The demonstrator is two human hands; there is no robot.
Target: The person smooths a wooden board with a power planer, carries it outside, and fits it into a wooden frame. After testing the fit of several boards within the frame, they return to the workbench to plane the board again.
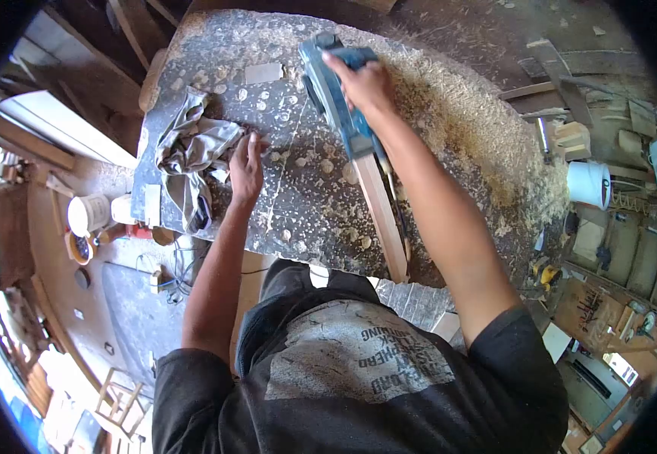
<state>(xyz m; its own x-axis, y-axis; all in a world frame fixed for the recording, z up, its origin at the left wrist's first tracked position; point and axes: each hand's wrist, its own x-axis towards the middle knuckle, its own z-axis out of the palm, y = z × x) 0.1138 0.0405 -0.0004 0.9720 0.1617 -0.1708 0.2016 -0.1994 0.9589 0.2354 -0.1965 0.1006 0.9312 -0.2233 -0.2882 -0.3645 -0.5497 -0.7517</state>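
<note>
A blue-green power planer (336, 94) sits on the far part of a long, narrow wooden piece (380, 216) that runs toward my body. My right hand (364, 85) is wrapped round the planer's handle, with the index finger stretched along its top. A cord hangs from the tool beside the wood. My left hand (247, 168) is over the dark worktable, its fingers extended, at the right edge of a crumpled grey cloth (196, 144). Whether the fingertips touch the cloth is unclear.
Wood shavings (457, 113) cover the right side of the dark table (298, 231). A small pale rectangle (264, 73) lies near the far edge. White buckets (88, 215) stand at the left, and a white container (588, 184) is beyond the right edge.
</note>
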